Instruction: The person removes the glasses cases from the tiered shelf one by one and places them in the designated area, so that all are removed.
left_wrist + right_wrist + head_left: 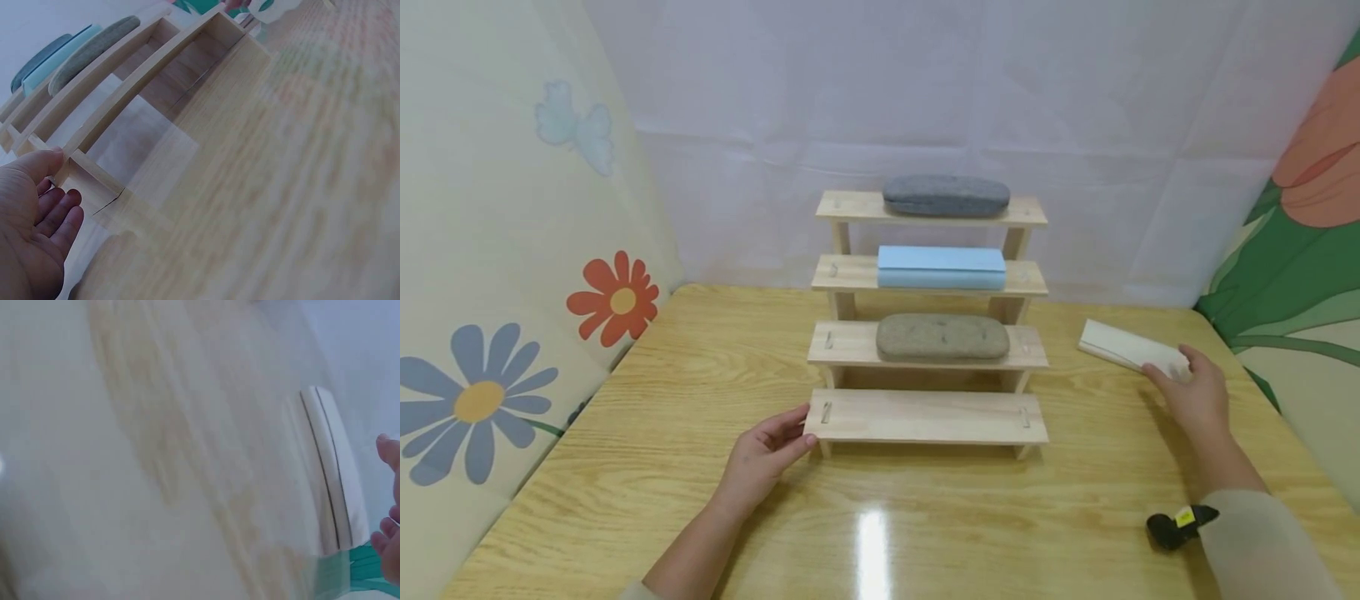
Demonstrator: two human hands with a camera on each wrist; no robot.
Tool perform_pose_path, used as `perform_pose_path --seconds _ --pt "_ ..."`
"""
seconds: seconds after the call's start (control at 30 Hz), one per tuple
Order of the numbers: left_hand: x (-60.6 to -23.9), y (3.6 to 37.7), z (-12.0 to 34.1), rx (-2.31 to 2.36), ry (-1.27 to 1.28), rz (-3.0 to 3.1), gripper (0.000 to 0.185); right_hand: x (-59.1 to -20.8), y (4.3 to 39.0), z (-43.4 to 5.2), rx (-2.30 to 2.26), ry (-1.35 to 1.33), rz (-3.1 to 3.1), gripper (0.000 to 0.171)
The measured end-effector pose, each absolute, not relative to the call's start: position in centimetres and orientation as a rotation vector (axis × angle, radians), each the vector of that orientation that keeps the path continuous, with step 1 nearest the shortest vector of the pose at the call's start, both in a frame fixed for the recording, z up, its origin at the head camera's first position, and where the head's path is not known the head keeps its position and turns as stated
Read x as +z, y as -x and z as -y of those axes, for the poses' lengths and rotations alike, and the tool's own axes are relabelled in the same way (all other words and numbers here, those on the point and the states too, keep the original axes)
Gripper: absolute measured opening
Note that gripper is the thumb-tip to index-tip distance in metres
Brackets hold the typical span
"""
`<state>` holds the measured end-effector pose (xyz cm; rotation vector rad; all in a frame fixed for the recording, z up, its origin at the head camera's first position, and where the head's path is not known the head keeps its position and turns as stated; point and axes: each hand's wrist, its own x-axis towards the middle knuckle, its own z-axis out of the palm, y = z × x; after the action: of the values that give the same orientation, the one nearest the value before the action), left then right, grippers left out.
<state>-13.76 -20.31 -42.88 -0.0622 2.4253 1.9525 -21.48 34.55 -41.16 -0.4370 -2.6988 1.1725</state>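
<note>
A wooden four-tier display stand stands on the table. My left hand pinches the left end of its lowest step; in the left wrist view that hand has its thumb at the step's corner and the other fingers loosely bent below. At the right, a white glasses case lies on the table. My right hand is over its right end, thumb and fingers spread. The right wrist view has these fingertips close beside the white case, a gap showing at one finger.
On the stand's upper steps sit a dark grey case, a light blue case and a grey-brown case, one per step. A black device is at the right sleeve. Flower-printed cloth borders the wooden table.
</note>
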Motion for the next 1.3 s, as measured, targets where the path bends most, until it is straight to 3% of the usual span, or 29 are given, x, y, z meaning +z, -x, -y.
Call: perform_pose_path --seconds 1.3 --pt "-42.9 13.9 20.3 1.938 0.072 -2.43 0.047 -35.1 20.5 -23.9 1.374 -0.287 2.6 0.059"
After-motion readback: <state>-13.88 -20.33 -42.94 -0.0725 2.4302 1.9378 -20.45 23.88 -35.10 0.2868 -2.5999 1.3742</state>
